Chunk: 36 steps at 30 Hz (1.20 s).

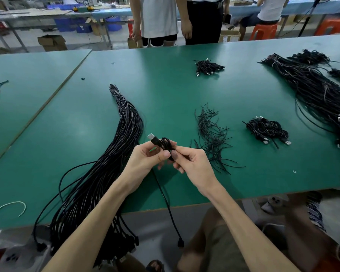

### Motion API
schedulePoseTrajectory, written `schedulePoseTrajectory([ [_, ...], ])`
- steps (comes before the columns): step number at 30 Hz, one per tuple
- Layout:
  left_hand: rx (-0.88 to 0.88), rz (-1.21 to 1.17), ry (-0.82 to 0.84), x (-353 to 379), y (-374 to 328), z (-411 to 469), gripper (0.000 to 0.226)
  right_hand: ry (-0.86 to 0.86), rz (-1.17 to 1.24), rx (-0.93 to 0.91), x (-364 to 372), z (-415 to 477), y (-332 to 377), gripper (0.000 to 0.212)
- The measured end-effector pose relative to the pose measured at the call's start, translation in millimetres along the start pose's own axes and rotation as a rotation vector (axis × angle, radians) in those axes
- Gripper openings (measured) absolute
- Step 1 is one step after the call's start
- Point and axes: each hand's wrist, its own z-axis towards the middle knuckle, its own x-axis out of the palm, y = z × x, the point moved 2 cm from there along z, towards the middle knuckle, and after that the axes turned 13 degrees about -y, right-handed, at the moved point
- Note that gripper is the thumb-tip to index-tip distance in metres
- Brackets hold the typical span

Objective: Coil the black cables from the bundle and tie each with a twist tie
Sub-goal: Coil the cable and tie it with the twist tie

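Your left hand (145, 160) and right hand (192, 163) both pinch a small black cable coil (165, 144) above the green table (175, 91), bundle (106, 163) lying at near left.

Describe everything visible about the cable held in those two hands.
The black cable is thin and rubbery-looking, partly wound into a small coil above the green table. The left hand and right hand pinch the coil. A silver USB plug sticks out up-left; the loose tail hangs past the table edge, ending in a black connector.
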Motion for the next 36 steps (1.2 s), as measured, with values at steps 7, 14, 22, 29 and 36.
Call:
schedulePoseTrajectory([
  [7, -0.017, -0.024, -0.039, -4, 4, 2, 0.026, 0.02, 0.031, -0.037, 4, -1, 4, 0.024],
  [14, -0.053, 0.001, -0.219, -11, 7, 5, 0.017, -0.543, -0.383, -0.215, -8, -3, 11, 0.012],
  [22, -0.056, 0.045, -0.299, -12, 9, 7, 0.01, -0.448, -1.041, -0.195, 2, -3, 7, 0.038],
  [29, -0.069, 0.036, -0.276, -11, 7, 6, 0.032, -0.36, -1.034, -0.151, 7, -2, 4, 0.016],
  [36, -0.097, 0.029, -0.262, -11, 6, 4, 0.031, -0.372, -1.058, -0.175, 8, 0, 1, 0.014],
])
